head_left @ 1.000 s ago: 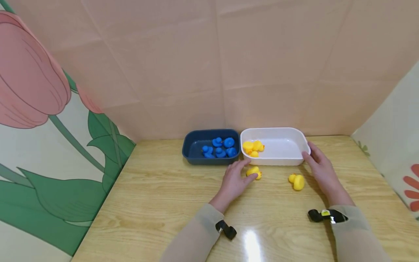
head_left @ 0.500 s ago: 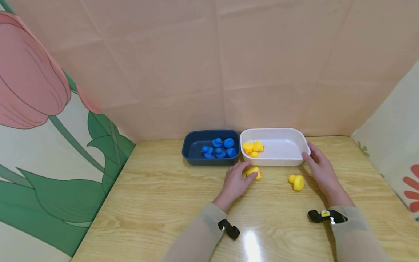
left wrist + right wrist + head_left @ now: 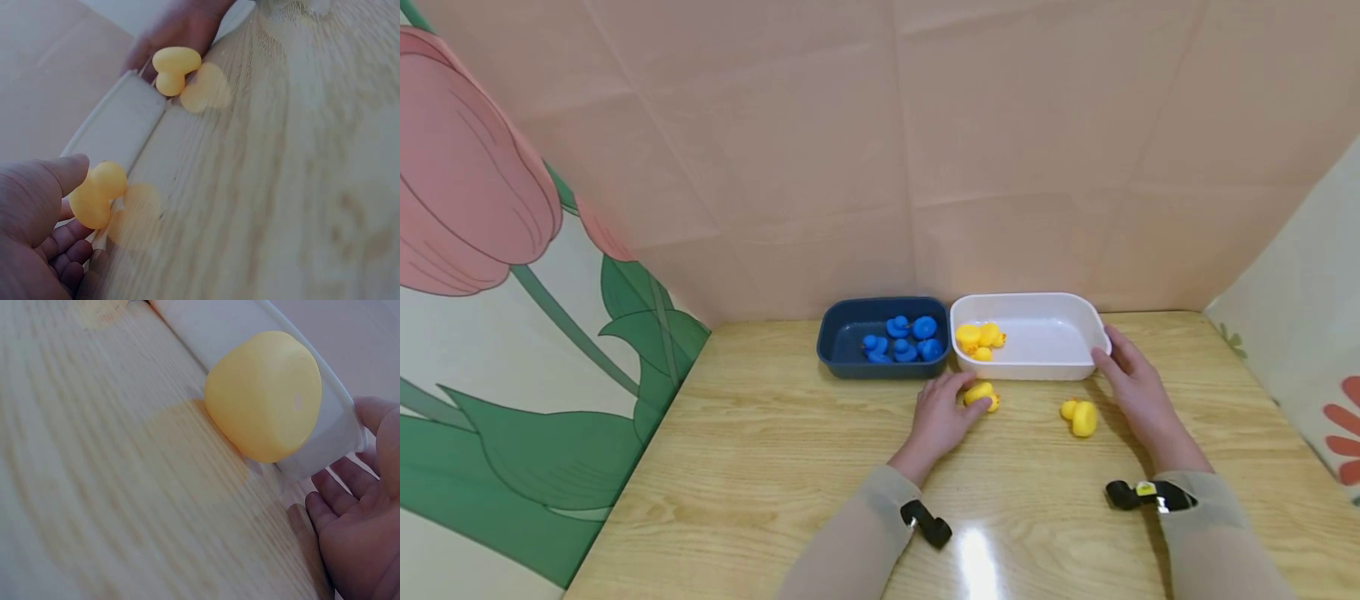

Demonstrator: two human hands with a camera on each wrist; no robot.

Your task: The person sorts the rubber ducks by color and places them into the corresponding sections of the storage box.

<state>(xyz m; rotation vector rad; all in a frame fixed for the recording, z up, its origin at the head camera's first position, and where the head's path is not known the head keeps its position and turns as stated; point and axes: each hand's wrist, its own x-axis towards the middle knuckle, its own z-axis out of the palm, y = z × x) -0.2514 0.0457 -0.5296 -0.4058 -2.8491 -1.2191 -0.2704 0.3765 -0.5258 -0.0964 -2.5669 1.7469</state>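
Now small glossy yellow duck [image 3: 982,394], pinched by left hand [image 3: 942,414], beside white tray [image 3: 1092,327]

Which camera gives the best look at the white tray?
The head view: the whole white tray shows, yellow ducks inside. The left wrist view shows only one outer side; the right wrist view shows only a corner.

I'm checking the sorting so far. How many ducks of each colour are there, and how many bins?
Blue ducks: 5, all in the dark blue bin
Yellow ducks: 5, with 3 in the white bin and 2 on the table
Bins: 2
Total: 10 ducks, 12 things
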